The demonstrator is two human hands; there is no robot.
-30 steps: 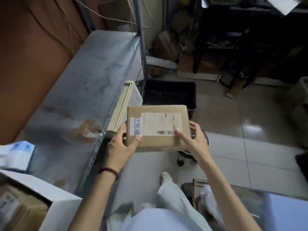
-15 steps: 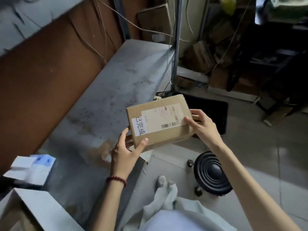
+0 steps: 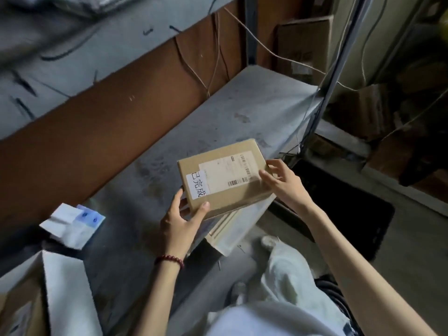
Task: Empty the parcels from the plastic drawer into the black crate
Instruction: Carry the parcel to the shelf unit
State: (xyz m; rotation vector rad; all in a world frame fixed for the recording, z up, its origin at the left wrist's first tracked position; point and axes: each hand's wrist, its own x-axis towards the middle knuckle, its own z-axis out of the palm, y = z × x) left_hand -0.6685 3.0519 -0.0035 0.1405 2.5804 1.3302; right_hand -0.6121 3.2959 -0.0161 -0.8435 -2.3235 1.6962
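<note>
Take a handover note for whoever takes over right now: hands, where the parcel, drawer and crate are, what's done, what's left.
Left hand grips the near corner of the cardboard parcel; right hand holds its far end.
The parcel is in the air above the beige plastic drawer at the edge of the metal shelf.
The black crate sits on the floor to the right.
Done: this parcel is in hand.
Left: drop it into the crate; drawer contents are hidden.

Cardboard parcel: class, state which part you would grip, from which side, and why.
Grip the cardboard parcel by its short ends, one from each side, as the left hand and right hand do now. It is flat, broad and tilted, so opposed holds at the ends probably steady it best.
</note>
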